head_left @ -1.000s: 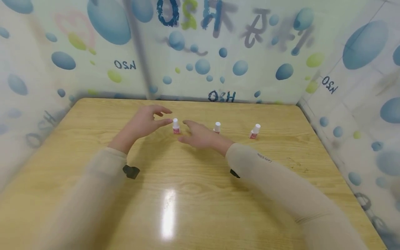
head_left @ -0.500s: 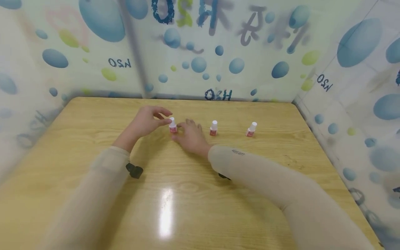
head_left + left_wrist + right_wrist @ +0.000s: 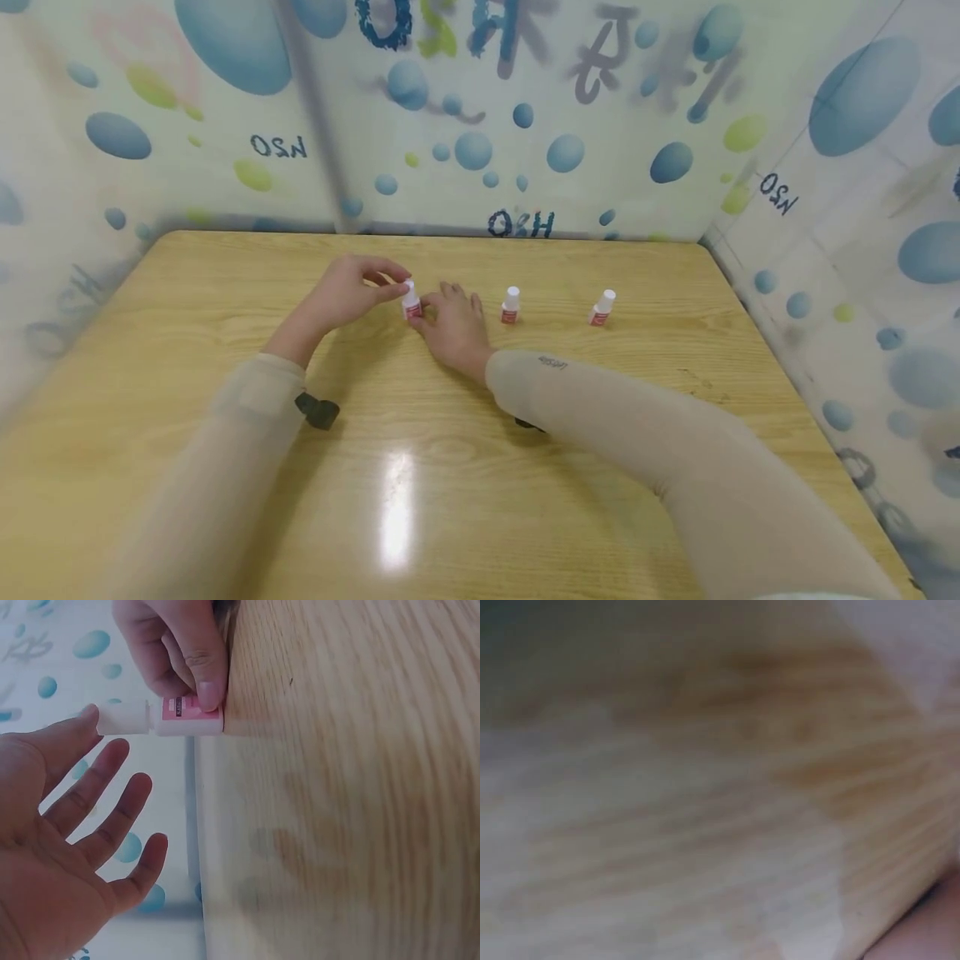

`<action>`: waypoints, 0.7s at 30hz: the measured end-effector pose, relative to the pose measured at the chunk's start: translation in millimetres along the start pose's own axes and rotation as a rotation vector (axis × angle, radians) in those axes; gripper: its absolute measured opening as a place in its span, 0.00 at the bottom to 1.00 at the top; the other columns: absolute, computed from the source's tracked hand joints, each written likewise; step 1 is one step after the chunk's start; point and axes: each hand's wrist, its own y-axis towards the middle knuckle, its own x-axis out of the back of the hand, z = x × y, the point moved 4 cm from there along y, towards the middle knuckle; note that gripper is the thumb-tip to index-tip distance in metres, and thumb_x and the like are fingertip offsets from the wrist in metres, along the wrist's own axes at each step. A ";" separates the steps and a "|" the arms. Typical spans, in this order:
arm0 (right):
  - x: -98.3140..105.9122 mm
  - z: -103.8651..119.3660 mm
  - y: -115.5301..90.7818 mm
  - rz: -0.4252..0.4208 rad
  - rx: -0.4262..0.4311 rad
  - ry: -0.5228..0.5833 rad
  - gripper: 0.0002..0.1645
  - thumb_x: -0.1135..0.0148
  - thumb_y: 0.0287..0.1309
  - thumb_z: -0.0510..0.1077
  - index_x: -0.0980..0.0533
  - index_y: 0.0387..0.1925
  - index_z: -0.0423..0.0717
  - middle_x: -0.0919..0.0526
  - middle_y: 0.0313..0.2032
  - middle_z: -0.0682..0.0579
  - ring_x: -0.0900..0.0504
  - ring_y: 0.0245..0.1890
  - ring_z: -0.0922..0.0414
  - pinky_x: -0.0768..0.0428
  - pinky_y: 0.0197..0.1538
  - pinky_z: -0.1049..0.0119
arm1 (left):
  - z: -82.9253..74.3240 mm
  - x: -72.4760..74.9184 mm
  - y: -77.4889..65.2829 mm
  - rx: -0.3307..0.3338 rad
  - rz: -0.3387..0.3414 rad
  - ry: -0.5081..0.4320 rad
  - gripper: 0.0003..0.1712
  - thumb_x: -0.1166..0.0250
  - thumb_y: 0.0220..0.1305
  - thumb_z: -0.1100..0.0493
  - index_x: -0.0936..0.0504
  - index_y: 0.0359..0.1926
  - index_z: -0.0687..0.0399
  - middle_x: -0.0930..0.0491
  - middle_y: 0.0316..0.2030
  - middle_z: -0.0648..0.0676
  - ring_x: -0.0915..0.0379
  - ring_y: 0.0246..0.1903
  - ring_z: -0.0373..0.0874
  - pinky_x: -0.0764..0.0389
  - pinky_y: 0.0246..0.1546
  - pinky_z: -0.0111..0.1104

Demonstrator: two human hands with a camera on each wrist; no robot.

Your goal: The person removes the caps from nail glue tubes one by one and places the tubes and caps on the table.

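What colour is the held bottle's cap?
The cap is white, seen best in the left wrist view.

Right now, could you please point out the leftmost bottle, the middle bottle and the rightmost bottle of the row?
Leftmost bottle (image 3: 412, 303): head view, on its body.
Middle bottle (image 3: 511, 307): head view, on its body.
Rightmost bottle (image 3: 602, 309): head view, on its body.

Looks like wood across the surface (image 3: 495, 517), smooth and glossy, with bright glare (image 3: 397, 508) toward seven o'clock in the head view. Resembles smooth plastic on the bottle (image 3: 412, 306) at nine. Suggests matt cloth on the sleeves (image 3: 622, 425) at four and eight.
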 end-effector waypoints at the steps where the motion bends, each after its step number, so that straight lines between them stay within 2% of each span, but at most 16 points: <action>1: -0.7 0.3 0.1 -0.002 0.001 -0.006 0.21 0.39 0.76 0.60 0.20 0.63 0.57 0.34 0.81 0.48 0.47 0.86 0.46 0.56 0.85 0.37 | -0.4 0.0 -0.3 -0.003 -0.002 0.004 0.16 0.34 0.77 0.53 0.13 0.60 0.50 0.16 0.62 0.58 0.20 0.60 0.58 0.17 0.55 0.52; 6: -0.6 1.4 -1.6 -0.027 0.009 -0.009 0.23 0.40 0.76 0.63 0.19 0.62 0.58 0.33 0.80 0.49 0.45 0.85 0.46 0.53 0.85 0.37 | -3.2 -1.6 -0.1 -0.024 -0.011 0.014 0.15 0.35 0.77 0.55 0.12 0.59 0.52 0.15 0.62 0.60 0.19 0.60 0.59 0.17 0.54 0.51; 12: 2.0 0.8 -2.9 -0.057 0.008 0.034 0.23 0.40 0.75 0.63 0.17 0.59 0.56 0.31 0.79 0.47 0.43 0.84 0.46 0.52 0.85 0.38 | -7.0 -4.3 1.6 -0.024 0.009 -0.009 0.16 0.36 0.78 0.57 0.13 0.60 0.53 0.17 0.65 0.60 0.21 0.61 0.60 0.19 0.58 0.53; 21: 0.6 -0.6 1.9 -0.015 0.019 -0.020 0.27 0.42 0.76 0.65 0.20 0.65 0.58 0.35 0.81 0.47 0.44 0.85 0.45 0.52 0.85 0.37 | -3.7 -6.3 2.6 -0.004 -0.003 -0.012 0.15 0.36 0.77 0.57 0.13 0.59 0.54 0.17 0.64 0.61 0.21 0.60 0.60 0.19 0.55 0.51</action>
